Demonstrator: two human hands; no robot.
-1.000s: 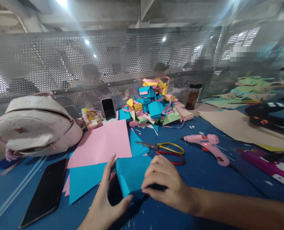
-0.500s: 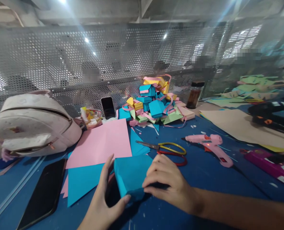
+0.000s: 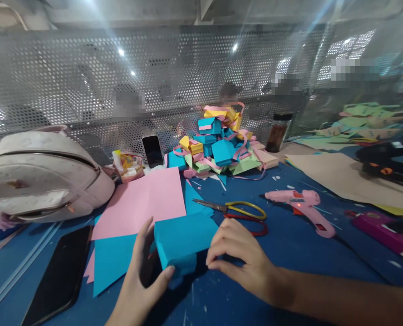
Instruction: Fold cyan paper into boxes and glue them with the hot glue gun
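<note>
A folded blue paper box point(image 3: 186, 235) is held just above the table, with a small flap hanging at its near side. My left hand point(image 3: 143, 271) grips its left end, the thumb on the near side and the fingers behind. By the box's right edge, my right hand point(image 3: 238, 258) has its fingers curled and the fingertips pressed together, with nothing visible in them. Whether its knuckles touch the paper I cannot tell. Just beyond the box lie scissors point(image 3: 227, 207) with one yellow and one red handle. Pink paper point(image 3: 143, 199) and blue sheets point(image 3: 111, 258) lie to the left.
A pink glue gun point(image 3: 306, 206) with a lit red light lies right, beside a purple device point(image 3: 381, 231). Behind rises a pile of coloured paper boxes point(image 3: 222, 151), near a dark bottle point(image 3: 279, 132). A black phone point(image 3: 59, 271) and white backpack point(image 3: 48, 176) occupy the left.
My left hand has shifted slightly left with the box, which has turned a little. My right fingertips have come away from the box's near side, where the flap now shows.
</note>
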